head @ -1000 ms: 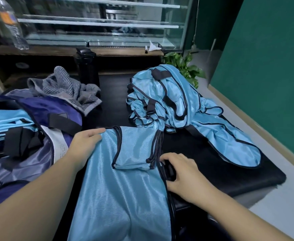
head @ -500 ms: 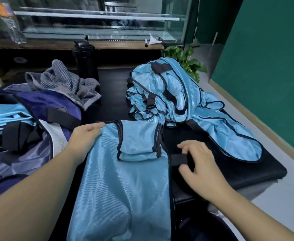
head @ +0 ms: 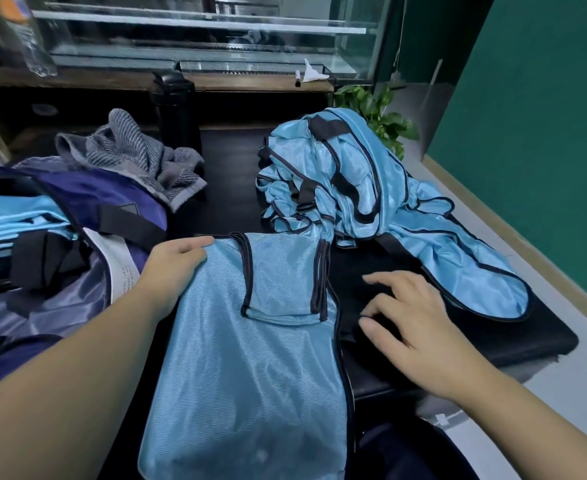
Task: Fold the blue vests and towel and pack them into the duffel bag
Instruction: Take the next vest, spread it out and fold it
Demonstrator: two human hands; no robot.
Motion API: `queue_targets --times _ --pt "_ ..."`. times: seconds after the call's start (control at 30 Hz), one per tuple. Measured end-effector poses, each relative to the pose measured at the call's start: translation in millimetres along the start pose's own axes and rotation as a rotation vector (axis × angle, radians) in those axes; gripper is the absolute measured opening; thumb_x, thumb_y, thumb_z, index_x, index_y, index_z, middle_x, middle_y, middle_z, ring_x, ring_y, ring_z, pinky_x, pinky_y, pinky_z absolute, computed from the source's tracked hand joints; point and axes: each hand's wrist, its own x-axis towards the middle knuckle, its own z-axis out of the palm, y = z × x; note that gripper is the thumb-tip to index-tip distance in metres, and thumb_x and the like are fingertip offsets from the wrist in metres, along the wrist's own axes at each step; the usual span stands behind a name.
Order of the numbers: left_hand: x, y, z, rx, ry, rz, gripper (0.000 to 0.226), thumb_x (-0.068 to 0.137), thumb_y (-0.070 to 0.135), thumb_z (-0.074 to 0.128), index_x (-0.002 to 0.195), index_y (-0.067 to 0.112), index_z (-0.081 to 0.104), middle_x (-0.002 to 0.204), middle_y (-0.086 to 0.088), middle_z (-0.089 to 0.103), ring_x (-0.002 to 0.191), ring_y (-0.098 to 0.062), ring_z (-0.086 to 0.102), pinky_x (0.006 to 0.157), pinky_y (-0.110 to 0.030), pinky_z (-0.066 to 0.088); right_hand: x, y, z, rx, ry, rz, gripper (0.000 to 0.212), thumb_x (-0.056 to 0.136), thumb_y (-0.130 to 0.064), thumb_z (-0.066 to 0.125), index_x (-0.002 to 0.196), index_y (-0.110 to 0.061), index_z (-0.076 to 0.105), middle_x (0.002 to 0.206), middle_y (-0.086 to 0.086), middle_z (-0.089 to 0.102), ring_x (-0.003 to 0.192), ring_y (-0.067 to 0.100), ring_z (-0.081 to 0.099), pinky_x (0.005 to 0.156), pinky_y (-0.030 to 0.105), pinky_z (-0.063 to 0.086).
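Note:
A light blue vest (head: 250, 368) with dark trim lies flat in front of me, its shoulder part folded down onto the body. My left hand (head: 174, 265) holds the vest's upper left corner. My right hand (head: 410, 317) is just right of the vest over the black table (head: 514, 341), fingers spread and holding nothing. A heap of unfolded blue vests (head: 347, 181) lies at the back right. A crumpled grey striped towel (head: 139, 157) sits behind the navy duffel bag (head: 87, 188) on my left. The bag is open, with folded blue vests (head: 8, 216) inside.
A black flask (head: 174, 105) stands behind the towel. A plastic water bottle (head: 32, 43) is on the wooden shelf in front of a glass case. A green plant (head: 378, 112) and a green wall (head: 545, 116) bound the right side, beyond the table's edge.
My right hand has let go of the black strap at the vest's right edge, moved right and spread its fingers. My left hand has stayed on the corner.

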Motion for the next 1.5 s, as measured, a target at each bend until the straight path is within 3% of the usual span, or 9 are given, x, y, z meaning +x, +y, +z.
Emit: queue_targets --times 0.43,0.63,0.83,0.93,1.03,1.13,1.27,1.37,1.5 --pt "-7.3 5.0 1.4 0.018 -0.001 0.020 0.026 0.089 0.004 0.056 0.105 0.020 0.069 0.103 -0.004 0.069 0.094 -0.020 0.063 0.093 -0.033 0.050 -28.7 3.3 22.0 0.070 -0.182 -0.030 0.063 0.086 -0.073 0.028 0.133 -0.037 0.051 0.141 -0.032 0.034 0.136 -0.014 0.023 0.115 0.017 0.005" --pt "-10.4 4.6 1.6 0.065 -0.009 0.056 0.029 0.090 0.004 0.056 0.113 0.017 0.067 0.105 -0.003 0.067 0.088 -0.013 0.061 0.088 -0.026 0.047 -15.2 -12.2 7.4 0.368 0.022 0.220 0.045 0.091 -0.055 0.048 0.080 -0.019 0.074 0.093 -0.018 0.069 0.096 -0.005 0.056 0.091 0.017 0.040" --pt "-10.6 5.6 1.0 0.063 -0.020 0.069 0.028 0.091 0.004 0.057 0.115 0.014 0.067 0.110 -0.003 0.066 0.096 -0.016 0.061 0.092 -0.029 0.046 74.5 -26.7 1.8 0.452 -0.097 0.567 0.039 0.085 -0.046 0.065 0.071 -0.016 0.045 0.066 0.000 0.044 0.061 0.017 0.041 0.060 0.030 0.033" --pt "-9.2 5.3 0.6 0.036 -0.008 0.063 0.027 0.091 0.005 0.057 0.114 0.015 0.067 0.107 -0.001 0.066 0.094 -0.015 0.061 0.092 -0.029 0.047 108.1 -22.2 12.2 0.573 -0.227 0.696 0.040 0.080 -0.048 0.071 0.078 -0.016 0.047 0.083 0.008 0.049 0.075 0.020 0.046 0.068 0.028 0.034" --pt "-8.1 4.7 0.7 -0.004 -0.009 0.056 0.026 0.092 0.005 0.057 0.113 0.015 0.067 0.103 0.001 0.067 0.090 -0.012 0.062 0.088 -0.027 0.047 124.6 -18.1 14.9 0.617 -0.313 0.811 0.078 0.077 -0.053 0.072 0.131 -0.003 0.045 0.125 0.011 0.050 0.095 0.022 0.046 0.074 0.031 0.037" --pt "-7.6 4.4 0.3 -0.029 0.000 0.045 0.025 0.092 0.004 0.057 0.110 0.017 0.067 0.103 -0.001 0.067 0.092 -0.015 0.062 0.088 -0.028 0.047 132.7 -22.2 20.0 0.386 -0.272 0.666 0.063 0.075 -0.050 0.075 0.113 -0.010 0.044 0.102 0.003 0.046 0.080 0.017 0.042 0.058 0.026 0.032" --pt "-6.9 3.8 0.6 -0.044 0.001 0.050 0.025 0.092 0.004 0.057 0.111 0.016 0.067 0.102 0.002 0.067 0.088 -0.010 0.062 0.087 -0.027 0.047 112.8 -53.4 18.1 0.123 -0.159 0.076 0.041 0.075 -0.051 0.072 0.088 -0.020 0.049 0.094 -0.006 0.049 0.095 0.014 0.040 0.079 0.031 0.036" --pt "-5.0 2.2 -0.8 -0.025 0.001 0.051 0.025 0.091 0.005 0.058 0.105 0.022 0.069 0.102 0.003 0.068 0.092 -0.014 0.063 0.094 -0.031 0.048 90.7 -70.0 19.8 -0.129 -0.470 -0.104 0.046 0.075 -0.061 0.066 0.104 -0.027 0.054 0.105 -0.008 0.050 0.103 0.012 0.037 0.089 0.033 0.030" --pt "-5.2 0.8 -1.9 -0.014 -0.010 0.050 0.025 0.090 0.005 0.058 0.102 0.023 0.069 0.105 -0.001 0.069 0.098 -0.019 0.064 0.099 -0.037 0.048 79.8 -61.4 23.1 -0.294 -0.352 -0.256 0.022 0.092 -0.039 0.052 0.105 -0.021 0.057 0.101 -0.006 0.051 0.103 0.015 0.044 0.089 0.033 0.031"
